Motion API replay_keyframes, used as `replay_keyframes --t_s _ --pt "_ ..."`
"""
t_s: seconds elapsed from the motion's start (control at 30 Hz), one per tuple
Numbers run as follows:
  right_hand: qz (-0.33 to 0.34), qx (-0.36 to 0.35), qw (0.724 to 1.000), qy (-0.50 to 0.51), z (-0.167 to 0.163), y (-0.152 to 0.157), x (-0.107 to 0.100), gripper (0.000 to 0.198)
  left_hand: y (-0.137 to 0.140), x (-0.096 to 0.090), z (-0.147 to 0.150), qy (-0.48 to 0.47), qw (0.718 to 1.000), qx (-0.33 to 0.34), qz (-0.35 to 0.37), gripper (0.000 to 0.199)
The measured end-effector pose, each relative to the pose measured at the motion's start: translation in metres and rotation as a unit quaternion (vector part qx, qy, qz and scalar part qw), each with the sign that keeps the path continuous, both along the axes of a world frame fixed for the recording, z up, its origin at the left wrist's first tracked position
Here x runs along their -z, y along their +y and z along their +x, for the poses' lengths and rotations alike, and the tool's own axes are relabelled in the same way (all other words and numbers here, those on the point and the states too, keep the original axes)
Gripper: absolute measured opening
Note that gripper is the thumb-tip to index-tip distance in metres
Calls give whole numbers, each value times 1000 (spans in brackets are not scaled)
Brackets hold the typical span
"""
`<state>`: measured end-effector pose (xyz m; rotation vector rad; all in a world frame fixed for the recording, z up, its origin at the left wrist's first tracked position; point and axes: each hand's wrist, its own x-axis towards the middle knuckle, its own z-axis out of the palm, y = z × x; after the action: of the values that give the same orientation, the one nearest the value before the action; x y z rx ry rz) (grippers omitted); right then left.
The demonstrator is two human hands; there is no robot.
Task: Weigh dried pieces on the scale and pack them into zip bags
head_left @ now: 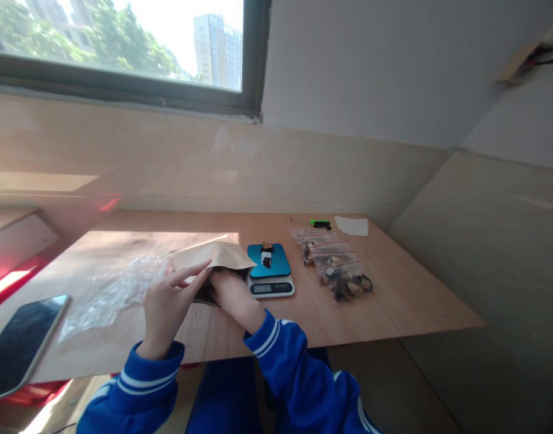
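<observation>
A brown paper bag [208, 252] lies on the table in front of me with its mouth turned toward me. My left hand [168, 301] pinches the near edge of the bag's opening between thumb and fingers. Into that opening reaches my right hand [235, 296], its fingers hidden inside the bag. Just right of the bag stands a kitchen scale [280, 265] with a blue platform. Small dark and tan dried pieces [267, 248] rest on it, along with a small white item partly covered by a dark piece. The scale's display is too small to read.
Several zip bags [344, 265] of dried pieces lie right of the scale. Behind them are a green-and-black screwdriver [320, 223] and a white paper [351, 226]. Crumpled clear plastic [118, 292] and a phone [23, 337] lie on the left. The table's near edge [394, 335] runs before me.
</observation>
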<state>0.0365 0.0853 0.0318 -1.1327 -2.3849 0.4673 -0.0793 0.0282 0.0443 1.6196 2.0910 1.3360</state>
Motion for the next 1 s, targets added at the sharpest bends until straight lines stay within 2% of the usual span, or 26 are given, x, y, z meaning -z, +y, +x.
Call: replay_keyframes --t_s 0.07,0.13,0.23,0.3,0.33,0.4,0.5,0.57,0.67,0.73,0.8,0.87,0.93,1.0 --pt "-2 5 1000 -20 25 -25 -13 32 2 0 -1 0 1000 -4 -9 26" --pt "27 6 999 -16 55 -48 -32 40 6 -1 0 -2 1000 -6 -19 27" --pt "3 -12 994 113 104 -66 -58 43 11 -4 1 -4 1000 -7 -25 30" --pt "-21 -2 979 205 133 -60 -61 45 14 -6 1 0 1000 -18 -16 32" --pt "-16 25 968 248 145 -52 -56 46 16 -7 1 1 1000 -22 -11 33" --pt "17 125 950 284 161 -26 -35 46 18 -8 2 1 1000 -27 -2 34" --pt "41 211 959 186 165 18 11 45 19 -9 1 -2 1000 -29 -1 37" --pt "49 221 969 100 160 41 37 46 18 -10 -1 -7 1000 -30 -1 39" --pt "38 196 979 45 153 54 55 51 16 -11 -5 -23 999 -26 1 42" --pt "41 186 980 62 152 48 51 52 15 -11 -8 -34 999 -25 3 43" --pt "64 176 976 115 151 33 34 48 15 -12 -10 -46 999 -20 2 44" --pt "83 134 968 197 145 11 10 41 16 -13 -10 -61 998 -11 -3 46" --pt "61 33 959 274 132 -12 -15 35 17 -13 -8 -71 997 -3 -13 46" --pt "18 -84 959 269 112 -28 -31 39 17 -13 -5 -70 997 -2 -28 46"
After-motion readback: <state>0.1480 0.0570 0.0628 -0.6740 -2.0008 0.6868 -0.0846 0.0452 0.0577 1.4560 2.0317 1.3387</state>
